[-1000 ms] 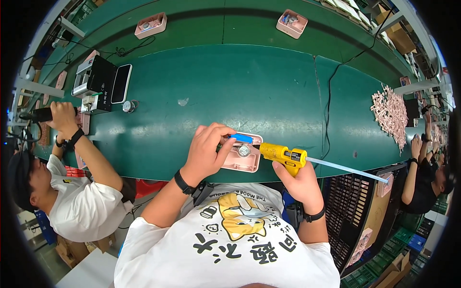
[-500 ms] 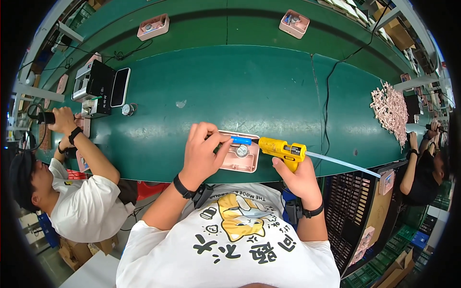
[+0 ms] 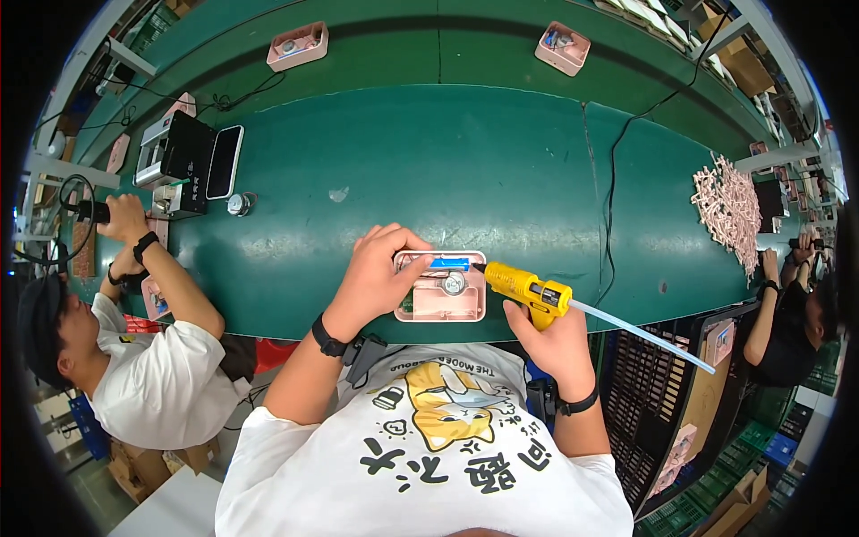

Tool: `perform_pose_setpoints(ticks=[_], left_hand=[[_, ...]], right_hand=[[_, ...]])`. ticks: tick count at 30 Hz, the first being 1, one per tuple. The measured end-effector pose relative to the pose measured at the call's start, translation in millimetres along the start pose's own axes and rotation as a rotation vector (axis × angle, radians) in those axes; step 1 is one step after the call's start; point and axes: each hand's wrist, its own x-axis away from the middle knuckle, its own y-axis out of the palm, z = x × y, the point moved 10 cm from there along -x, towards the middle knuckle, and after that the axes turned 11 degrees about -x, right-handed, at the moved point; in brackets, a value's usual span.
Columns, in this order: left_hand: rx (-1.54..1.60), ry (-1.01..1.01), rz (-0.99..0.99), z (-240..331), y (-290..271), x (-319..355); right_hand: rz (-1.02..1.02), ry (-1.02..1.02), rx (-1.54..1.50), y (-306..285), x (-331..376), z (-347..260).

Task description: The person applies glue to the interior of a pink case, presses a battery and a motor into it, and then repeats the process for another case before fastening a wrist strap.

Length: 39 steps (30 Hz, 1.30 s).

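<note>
A pink plastic case (image 3: 446, 315) lies on the bench in front of me. Inside it a blue cylindrical battery (image 3: 449, 264) lies along the far wall, just above a small round silver motor (image 3: 454, 284). My left hand (image 3: 380, 277) grips the case's left end, thumb reaching over the rim to the battery's left end, other fingers behind the far corner. In my right hand (image 3: 557, 340) is a yellow hot glue gun (image 3: 528, 291), a long translucent glue stick (image 3: 644, 336) trailing from its back. Its dark nozzle points at the battery's right end, by the case's right rim.
Two more pink cases (image 3: 298, 46) (image 3: 563, 48) with parts sit across the bench. At left stand a black device (image 3: 183, 161), a phone-like slab (image 3: 225, 162) and a loose motor (image 3: 239, 204). A heap of small pink parts (image 3: 727, 210) and a black cable (image 3: 612, 197) lie rightward. Co-workers sit on both sides.
The battery has gone from between my left fingers down into the case, and that hand has shifted to the case's left end. The glue gun has tilted and moved slightly, its nozzle still near the battery.
</note>
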Motion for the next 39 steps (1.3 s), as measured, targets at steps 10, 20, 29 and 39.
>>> perform_pose_setpoints(ticks=[10, 20, 29, 39], left_hand=[[0.000, 0.002, -0.008, -5.5, 3.6, 2.8], [-0.068, 0.088, 0.019, 5.3, 0.7, 10.2], [-0.129, 0.151, 0.016, 18.1, -2.3, 14.6], [-0.127, 0.157, 0.029, 17.1, -2.5, 17.4]], right_hand=[[-0.012, -0.010, -0.074, 8.8, -2.6, 5.4], [-0.057, 0.021, -0.016, 6.5, -3.8, -19.9], [-0.252, -0.161, 0.094, 54.8, -18.3, -41.6], [-0.216, 0.005, 0.078, 47.2, -17.8, -31.7]])
